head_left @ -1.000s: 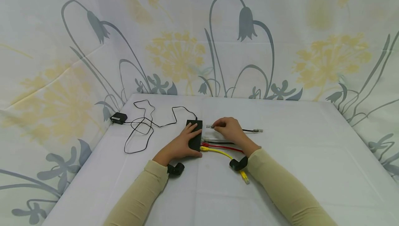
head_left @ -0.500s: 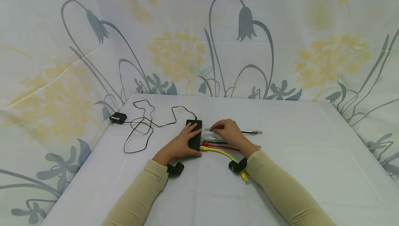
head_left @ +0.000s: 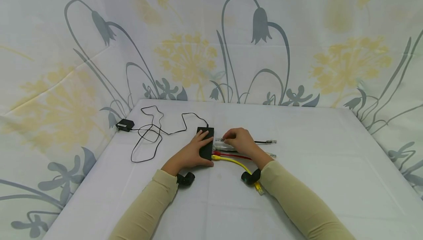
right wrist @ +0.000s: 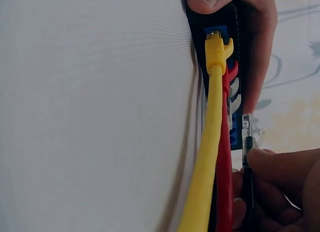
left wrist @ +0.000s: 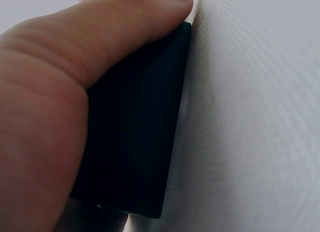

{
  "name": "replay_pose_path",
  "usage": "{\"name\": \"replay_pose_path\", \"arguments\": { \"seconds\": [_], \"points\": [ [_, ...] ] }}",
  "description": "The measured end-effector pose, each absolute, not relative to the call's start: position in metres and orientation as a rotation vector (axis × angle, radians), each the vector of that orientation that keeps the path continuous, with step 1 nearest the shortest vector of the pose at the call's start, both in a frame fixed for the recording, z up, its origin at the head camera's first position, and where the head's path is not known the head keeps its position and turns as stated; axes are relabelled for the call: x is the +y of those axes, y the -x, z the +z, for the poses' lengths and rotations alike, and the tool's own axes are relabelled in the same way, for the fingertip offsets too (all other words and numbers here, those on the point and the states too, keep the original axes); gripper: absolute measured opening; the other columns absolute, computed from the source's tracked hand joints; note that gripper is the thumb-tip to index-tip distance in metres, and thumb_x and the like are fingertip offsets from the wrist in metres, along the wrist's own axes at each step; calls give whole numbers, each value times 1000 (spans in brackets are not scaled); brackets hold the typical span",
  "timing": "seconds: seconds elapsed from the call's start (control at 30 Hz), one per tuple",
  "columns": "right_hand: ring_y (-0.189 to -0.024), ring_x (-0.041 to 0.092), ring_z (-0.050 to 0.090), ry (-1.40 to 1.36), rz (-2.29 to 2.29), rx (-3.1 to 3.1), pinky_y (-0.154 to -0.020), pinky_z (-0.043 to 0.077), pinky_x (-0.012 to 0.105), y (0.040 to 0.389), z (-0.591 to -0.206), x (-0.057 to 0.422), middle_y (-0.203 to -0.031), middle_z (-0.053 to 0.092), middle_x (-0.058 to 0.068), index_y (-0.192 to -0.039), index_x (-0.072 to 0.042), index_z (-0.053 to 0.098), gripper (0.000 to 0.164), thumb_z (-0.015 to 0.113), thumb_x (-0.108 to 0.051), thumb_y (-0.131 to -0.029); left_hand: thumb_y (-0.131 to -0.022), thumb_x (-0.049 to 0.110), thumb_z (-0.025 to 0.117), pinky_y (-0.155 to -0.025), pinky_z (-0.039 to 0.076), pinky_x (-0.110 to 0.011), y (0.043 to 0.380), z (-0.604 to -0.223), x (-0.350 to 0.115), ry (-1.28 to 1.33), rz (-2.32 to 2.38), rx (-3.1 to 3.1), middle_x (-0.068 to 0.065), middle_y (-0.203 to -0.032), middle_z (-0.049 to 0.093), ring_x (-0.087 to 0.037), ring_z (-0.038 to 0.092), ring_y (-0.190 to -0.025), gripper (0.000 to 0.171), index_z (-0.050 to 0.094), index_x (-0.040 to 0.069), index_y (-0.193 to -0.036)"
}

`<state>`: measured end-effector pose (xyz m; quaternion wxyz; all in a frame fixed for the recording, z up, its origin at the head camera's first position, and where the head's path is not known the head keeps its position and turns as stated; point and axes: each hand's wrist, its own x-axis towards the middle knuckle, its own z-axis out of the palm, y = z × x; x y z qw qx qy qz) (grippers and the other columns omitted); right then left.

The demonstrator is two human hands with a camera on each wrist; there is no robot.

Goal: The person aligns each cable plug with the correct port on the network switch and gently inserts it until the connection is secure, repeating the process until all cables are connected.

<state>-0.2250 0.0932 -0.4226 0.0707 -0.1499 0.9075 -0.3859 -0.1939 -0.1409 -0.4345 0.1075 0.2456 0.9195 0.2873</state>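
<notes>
A black network switch [head_left: 206, 153] lies on the white table. My left hand [head_left: 191, 154] grips it, fingers spread over the top and thumb at its near end. My right hand [head_left: 243, 143] pinches a short black ethernet cable [head_left: 264, 142] just behind its clear plug [right wrist: 246, 123]. That plug points at the switch's port side, close to the blue ports in the right wrist view. A yellow cable [right wrist: 205, 142] and a red cable [right wrist: 225, 157] are plugged in at the near ports. Further clear-tabbed plugs [right wrist: 235, 103] sit in the ports beside them.
A black power adapter [head_left: 125, 125] lies at the table's left edge. Its thin looped cord [head_left: 161, 134] runs to the switch's far end. The yellow cable's loose plug [head_left: 259, 188] lies near my right wrist. A flower-printed curtain [head_left: 185, 67] stands behind the table.
My right hand has moved slightly left and nearer to me, bringing the black cable's plug closer to the switch. My left hand keeps its place on the switch.
</notes>
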Motion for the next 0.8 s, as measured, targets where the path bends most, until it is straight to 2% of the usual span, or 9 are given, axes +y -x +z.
{"name": "replay_pose_path", "arguments": {
  "seconds": [0.37, 0.8],
  "points": [
    [-87, 15, 64, 459, -1137, 2738, -80, 53, 35, 224, -426, 89, -95, 72, -2, -95, -19, 74, 8, 70, -22, -90, -75, 50, 80, -117, 21, -56, 194, -435, -140, -702, 847, 2704, 2, -165, 9, -22, -4, -152, 96, 32, 23, -153],
    [-93, 17, 66, 494, -1084, 2768, -85, 53, 37, 222, -425, 85, -97, 74, -2, -96, -18, 76, 9, 70, -20, -89, -75, 49, 80, -117, 20, -56, 193, -432, -140, -710, 854, 2702, 0, -165, 9, -23, -5, -152, 96, 32, 22, -153]
  ]
}}
